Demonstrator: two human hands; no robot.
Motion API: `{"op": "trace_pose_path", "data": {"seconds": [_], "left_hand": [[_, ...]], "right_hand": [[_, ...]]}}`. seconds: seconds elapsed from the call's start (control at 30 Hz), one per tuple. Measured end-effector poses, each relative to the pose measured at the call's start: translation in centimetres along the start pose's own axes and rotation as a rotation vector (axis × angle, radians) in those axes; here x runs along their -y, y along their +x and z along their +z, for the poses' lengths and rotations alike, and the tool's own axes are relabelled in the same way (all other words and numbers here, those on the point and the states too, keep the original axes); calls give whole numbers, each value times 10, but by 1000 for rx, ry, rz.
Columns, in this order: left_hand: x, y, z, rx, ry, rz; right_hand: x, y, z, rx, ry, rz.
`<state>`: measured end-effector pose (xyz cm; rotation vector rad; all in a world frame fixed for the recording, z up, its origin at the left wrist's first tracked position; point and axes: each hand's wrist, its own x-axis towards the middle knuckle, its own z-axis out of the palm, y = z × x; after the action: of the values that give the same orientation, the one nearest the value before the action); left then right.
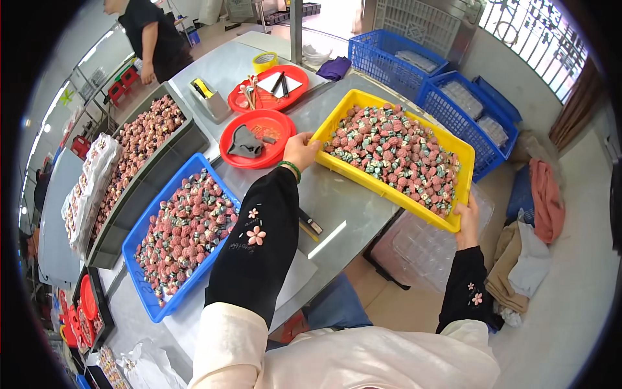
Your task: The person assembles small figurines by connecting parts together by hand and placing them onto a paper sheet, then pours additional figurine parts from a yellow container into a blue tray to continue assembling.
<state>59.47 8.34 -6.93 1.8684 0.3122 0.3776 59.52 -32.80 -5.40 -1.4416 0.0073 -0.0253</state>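
My left hand grips the left end of a yellow plastic tray, fingers closed over its rim. At the tray's right near corner my right hand is closed on the edge. The tray hangs tilted over the right part of the table, past its edge. It is full of small knobbly pink pieces mixed with teal and cream ones. Left of my left forearm, a blue tray on the table holds similar pieces. Beside my left hand lies a red plate with a grey cloth on it.
A grey crate of darker pink pieces stands far left, a plastic bag on its side. Behind are a second red plate, a tape roll and a tape dispenser. Blue baskets stand right. A person stands beyond.
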Motion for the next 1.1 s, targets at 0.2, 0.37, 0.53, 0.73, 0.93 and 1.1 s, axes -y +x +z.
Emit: {"op": "trace_pose_path", "data": {"seconds": [0.2,0.37,0.53,0.73,0.93,1.1], "left_hand": [[-16,-14,-17,43,373,-129],[-50,-61,-25,79,208,37],[-79,-78,-61,-10,249,39],[-94,-125,-74,-108,251,68],[-136,-201,-121,-252,219,60],[-172,-265,-133,-429,236,67]], "right_hand": [[3,-6,-1,95,-25,-149],[26,-28,-13,80,0,-232],[44,-22,1,189,-60,-188],[60,-36,-16,219,-137,-212],[86,-49,0,373,3,-271],[109,-41,19,585,11,-256]]}}
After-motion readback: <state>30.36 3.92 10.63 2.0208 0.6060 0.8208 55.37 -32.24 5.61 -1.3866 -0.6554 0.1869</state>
